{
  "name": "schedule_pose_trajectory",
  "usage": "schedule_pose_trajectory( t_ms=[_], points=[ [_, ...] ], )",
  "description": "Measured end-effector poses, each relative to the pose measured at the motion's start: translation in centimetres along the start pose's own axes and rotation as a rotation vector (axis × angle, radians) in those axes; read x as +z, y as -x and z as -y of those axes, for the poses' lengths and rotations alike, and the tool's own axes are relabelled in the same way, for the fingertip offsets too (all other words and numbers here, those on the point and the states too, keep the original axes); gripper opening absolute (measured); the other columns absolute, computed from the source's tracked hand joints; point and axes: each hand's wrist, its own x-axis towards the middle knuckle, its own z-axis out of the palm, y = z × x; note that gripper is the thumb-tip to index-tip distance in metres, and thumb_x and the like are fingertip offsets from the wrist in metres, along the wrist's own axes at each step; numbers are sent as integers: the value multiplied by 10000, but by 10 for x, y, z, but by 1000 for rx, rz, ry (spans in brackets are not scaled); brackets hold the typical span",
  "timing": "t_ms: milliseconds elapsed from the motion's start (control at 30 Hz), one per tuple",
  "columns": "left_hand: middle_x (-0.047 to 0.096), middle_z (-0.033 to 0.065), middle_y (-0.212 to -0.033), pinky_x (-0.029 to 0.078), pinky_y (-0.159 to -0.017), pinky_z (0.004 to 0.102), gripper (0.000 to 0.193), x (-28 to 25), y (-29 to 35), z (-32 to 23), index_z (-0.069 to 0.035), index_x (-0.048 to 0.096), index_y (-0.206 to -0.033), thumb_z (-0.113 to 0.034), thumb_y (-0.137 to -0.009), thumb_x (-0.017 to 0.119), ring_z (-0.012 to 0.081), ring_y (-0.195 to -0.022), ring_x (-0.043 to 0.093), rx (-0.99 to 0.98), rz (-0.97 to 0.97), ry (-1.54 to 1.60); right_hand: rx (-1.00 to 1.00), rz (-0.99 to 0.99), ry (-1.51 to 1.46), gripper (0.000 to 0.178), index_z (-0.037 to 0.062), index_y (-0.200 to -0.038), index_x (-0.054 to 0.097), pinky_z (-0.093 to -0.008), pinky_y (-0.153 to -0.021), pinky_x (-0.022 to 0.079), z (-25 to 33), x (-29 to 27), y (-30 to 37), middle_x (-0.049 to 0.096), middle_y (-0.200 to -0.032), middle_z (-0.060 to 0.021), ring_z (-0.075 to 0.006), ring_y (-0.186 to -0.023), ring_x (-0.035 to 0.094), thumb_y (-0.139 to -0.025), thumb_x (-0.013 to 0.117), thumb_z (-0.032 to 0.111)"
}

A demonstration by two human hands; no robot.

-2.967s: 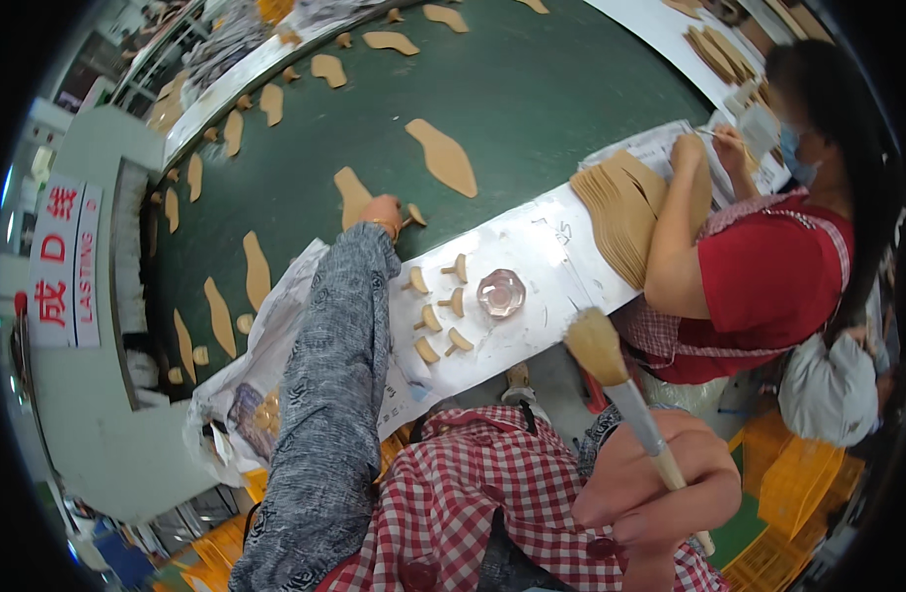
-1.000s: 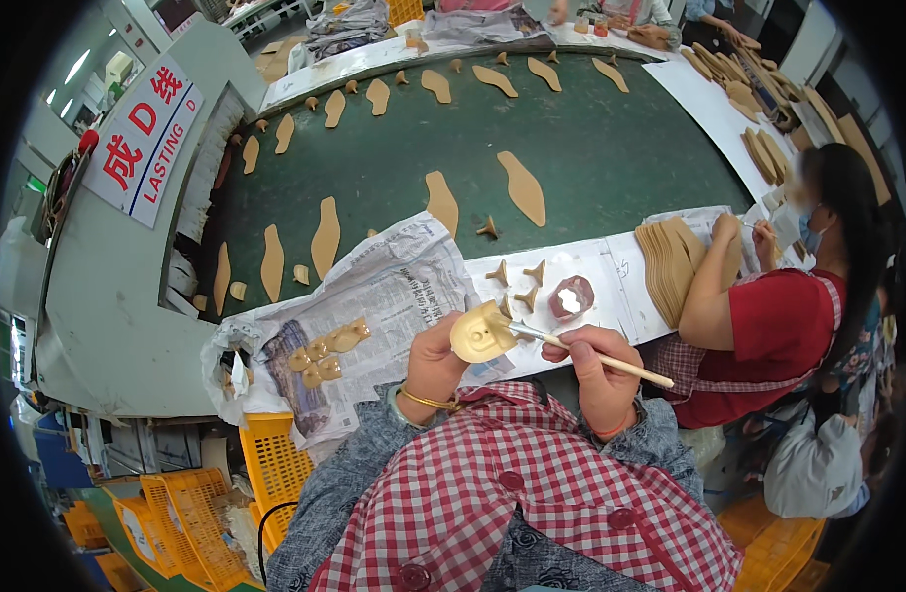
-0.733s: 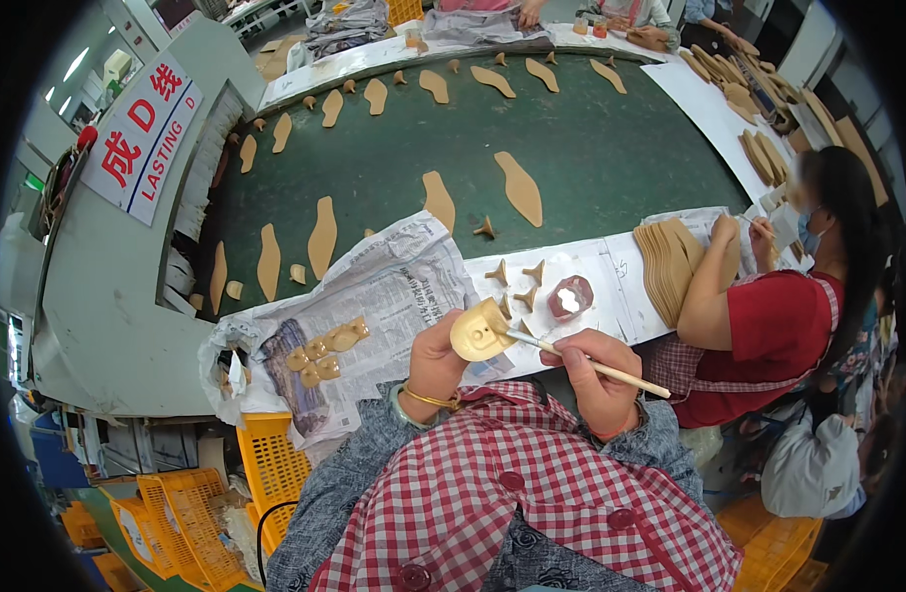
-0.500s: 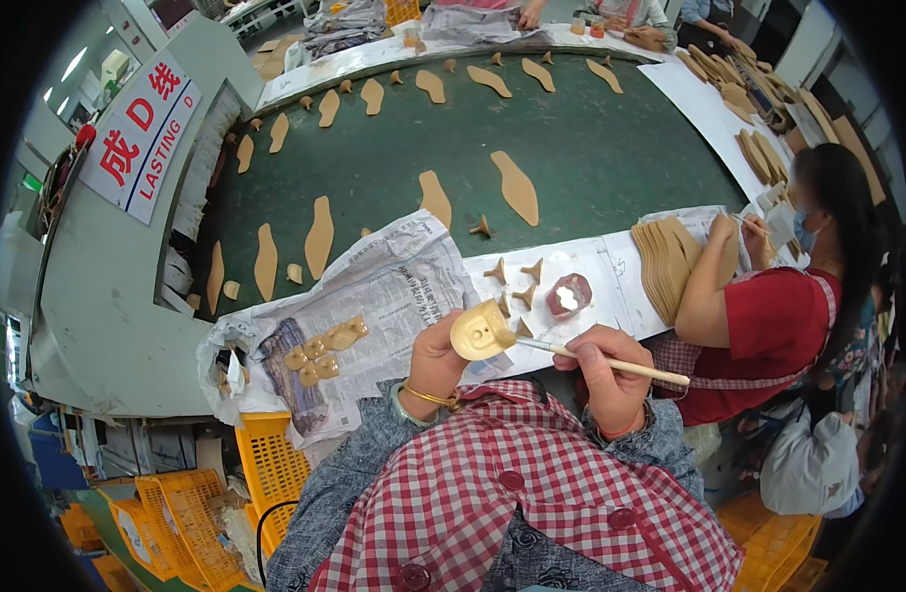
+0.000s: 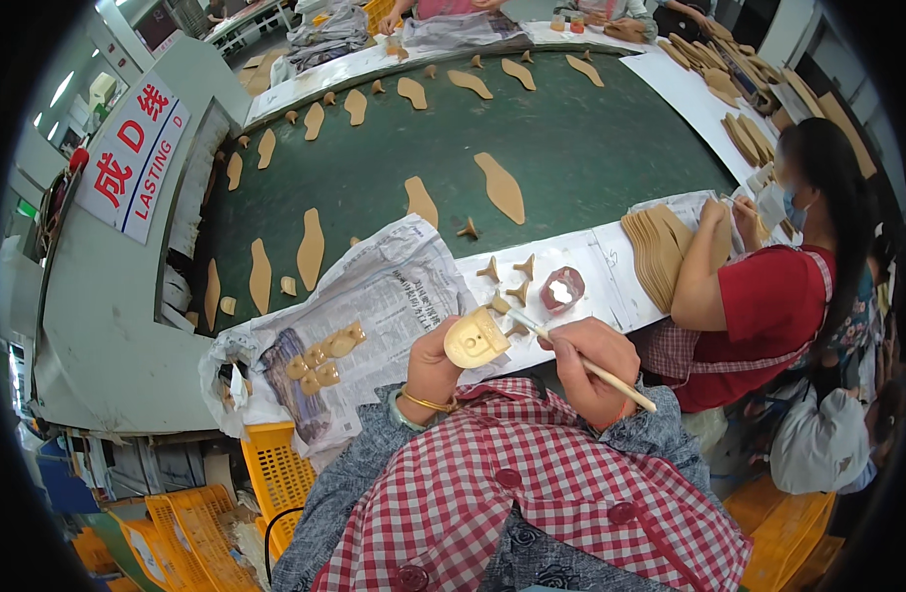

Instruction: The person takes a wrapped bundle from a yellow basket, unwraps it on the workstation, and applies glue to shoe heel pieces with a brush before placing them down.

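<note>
head view: the left hand (image 5: 433, 367) grips a cream heel (image 5: 475, 341) above the apron (image 5: 561, 503), face up; the right hand (image 5: 593, 367) holds a brush (image 5: 528, 325), bristles at the heel's upper edge, contact unclear. thin, even strokes seem best, fingers clear of the face, jar (image 5: 563, 275) near for dipping.

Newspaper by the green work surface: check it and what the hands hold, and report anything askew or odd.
The newspaper lies rumpled and askew, its upper corner jutting over the green work surface rather than lining up with its edge. The held paintbrush and cupped tan piece show nothing odd.
</note>
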Motion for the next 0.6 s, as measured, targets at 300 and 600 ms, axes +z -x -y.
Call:
schedule_pose_trajectory(
  t_ms=[300,600],
  points=[
    [601,67,-896,424,-735,256,210,-3,-2,8,12,620,-949,24,-740,608,161,-826,539,91,-42,-59,-12,46,-4,58,-22,-804,596,-290,-540,461,2,2,-2,609,-693,-121,-224,-594,592,-760,561,-7],
    [611,70,-865,421,-744,285,215,-15,-11,12,-2,628,-916,-1,-702,641,191,-821,539,274,-30,-338,-34,44,53,62,-16,-774,599,-298,-498,443,-2,-4,1,589,-657,-113,-236,-550,570,-711,604,-20]
  ],
)
